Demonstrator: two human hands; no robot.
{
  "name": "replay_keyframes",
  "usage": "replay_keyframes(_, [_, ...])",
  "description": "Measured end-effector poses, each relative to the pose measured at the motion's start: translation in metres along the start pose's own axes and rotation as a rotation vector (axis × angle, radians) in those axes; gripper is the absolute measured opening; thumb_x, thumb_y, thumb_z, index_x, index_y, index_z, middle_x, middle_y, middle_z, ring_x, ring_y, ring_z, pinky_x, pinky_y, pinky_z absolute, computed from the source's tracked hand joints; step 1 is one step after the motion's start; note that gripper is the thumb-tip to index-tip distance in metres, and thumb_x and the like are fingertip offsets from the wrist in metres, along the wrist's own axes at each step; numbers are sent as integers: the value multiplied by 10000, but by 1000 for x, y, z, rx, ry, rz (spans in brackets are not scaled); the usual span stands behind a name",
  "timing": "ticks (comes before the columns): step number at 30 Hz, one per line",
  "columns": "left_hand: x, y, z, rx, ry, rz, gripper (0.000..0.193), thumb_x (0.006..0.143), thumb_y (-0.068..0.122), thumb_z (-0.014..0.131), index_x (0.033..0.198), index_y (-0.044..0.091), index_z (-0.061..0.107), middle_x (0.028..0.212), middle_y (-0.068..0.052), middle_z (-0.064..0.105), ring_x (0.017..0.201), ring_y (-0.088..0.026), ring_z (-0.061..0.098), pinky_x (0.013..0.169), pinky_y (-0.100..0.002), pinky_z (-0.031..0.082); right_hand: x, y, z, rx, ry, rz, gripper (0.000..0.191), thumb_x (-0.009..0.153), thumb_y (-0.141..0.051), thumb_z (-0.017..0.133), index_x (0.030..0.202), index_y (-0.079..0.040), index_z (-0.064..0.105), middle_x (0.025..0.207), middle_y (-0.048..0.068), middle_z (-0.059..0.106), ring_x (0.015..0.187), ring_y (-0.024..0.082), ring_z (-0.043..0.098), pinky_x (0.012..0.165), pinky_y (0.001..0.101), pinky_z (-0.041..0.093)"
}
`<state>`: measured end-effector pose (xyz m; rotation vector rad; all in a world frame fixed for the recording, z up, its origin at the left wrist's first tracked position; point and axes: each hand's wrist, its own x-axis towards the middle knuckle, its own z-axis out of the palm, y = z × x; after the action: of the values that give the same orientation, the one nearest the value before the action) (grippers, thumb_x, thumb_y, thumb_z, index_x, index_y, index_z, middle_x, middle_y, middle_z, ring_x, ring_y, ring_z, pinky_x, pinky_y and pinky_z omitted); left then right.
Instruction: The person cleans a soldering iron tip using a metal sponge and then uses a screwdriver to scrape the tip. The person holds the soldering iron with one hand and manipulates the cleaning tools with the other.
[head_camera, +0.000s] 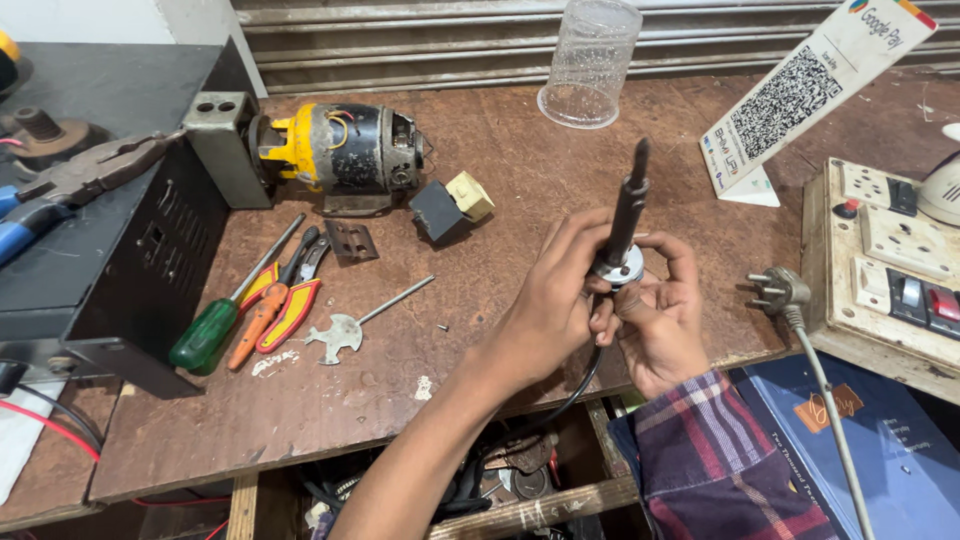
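Both my hands hold a soldering iron (628, 205) upright over the front of the wooden workbench (500, 160). Its dark shaft points up and away from me. My left hand (548, 300) wraps the iron's lower part from the left, with fingers at the round metal collar (620, 267). My right hand (662, 318), in a plaid sleeve, pinches the collar from the right and below. A black cable (583, 388) runs from the iron down past the bench edge.
An electric motor (340, 150) lies at the back left, two small blocks (452, 204) beside it. A green-handled screwdriver (205, 335), orange pliers (275, 305) and a flat metal piece (342, 332) lie left. A socket board (880, 260) and loose plug (780, 290) are right. A clear cup (590, 60) stands at the back.
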<state>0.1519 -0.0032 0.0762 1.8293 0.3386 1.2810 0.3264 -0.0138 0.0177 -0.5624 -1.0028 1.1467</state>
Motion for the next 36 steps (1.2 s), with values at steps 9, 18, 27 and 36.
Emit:
replay_keyframes(9, [12, -10, 7, 261, 49, 177, 494, 886, -182, 452, 1353, -24, 489, 1476, -175, 486, 1297, -292, 543, 896, -297, 589, -1, -5, 4, 51, 93, -1, 568, 947, 55, 641, 1421, -142, 397, 976, 199, 650, 623, 182, 645, 426, 259, 533])
replay_keyframes(18, [11, -10, 7, 151, 21, -48, 474, 950, -153, 418, 1387, 24, 464, 1366, -167, 564, 1038, -264, 708, 784, -309, 613, -1, -1, 2, 16, 102, -32, 524, 981, 47, 610, 1408, -167, 396, 940, 170, 613, 637, 178, 649, 422, 251, 532])
replay_keyframes(27, [4, -17, 6, 64, 77, 169, 618, 950, -202, 356, 1519, 35, 315, 1404, -244, 554, 1280, -316, 639, 951, -369, 633, -7, 7, -2, 8, 100, -65, 579, 940, 24, 664, 1397, -174, 368, 1021, 191, 627, 658, 189, 665, 454, 255, 557])
replay_keyframes(36, [-4, -14, 6, -180, 0, -122, 433, 1007, -154, 336, 1375, 51, 236, 1086, -168, 581, 664, -113, 562, 515, -273, 527, -11, 15, 11, -52, 100, -62, 616, 940, -152, 713, 1437, -167, 348, 1011, 162, 619, 681, 168, 674, 494, 254, 585])
